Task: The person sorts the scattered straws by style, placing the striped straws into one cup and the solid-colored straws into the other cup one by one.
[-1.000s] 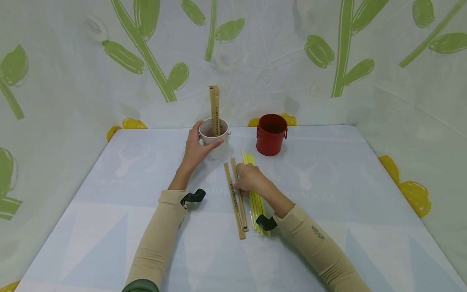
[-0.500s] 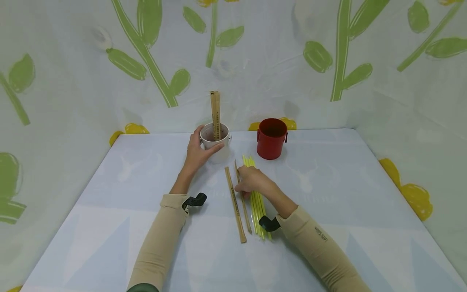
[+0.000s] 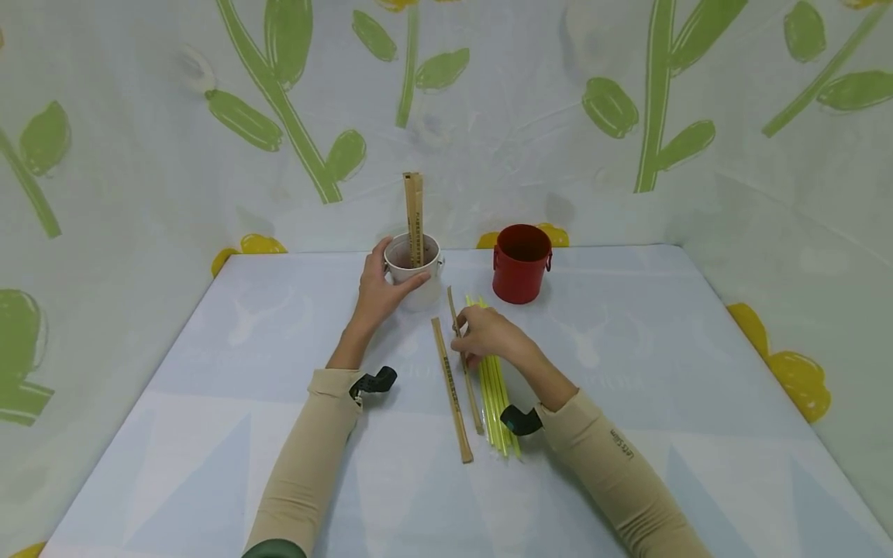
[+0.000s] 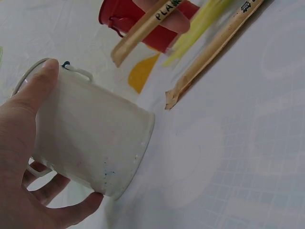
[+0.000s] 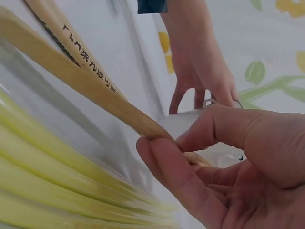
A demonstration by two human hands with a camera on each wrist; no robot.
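The left hand (image 3: pixel 379 294) clasps the white bucket (image 4: pixel 90 129). Right of it, the right hand (image 3: pixel 491 337) pinches a slim brown stick (image 3: pixel 471 395), its long axis running forward and slightly left, its far end raised above the table (image 3: pixel 593 480). Dark letters mark its paper surface; the grip hides its middle.

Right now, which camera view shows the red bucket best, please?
The head view: the red bucket appears whole, unobstructed. In the left wrist view, the right hand partly hides it; the right wrist view does not show it.
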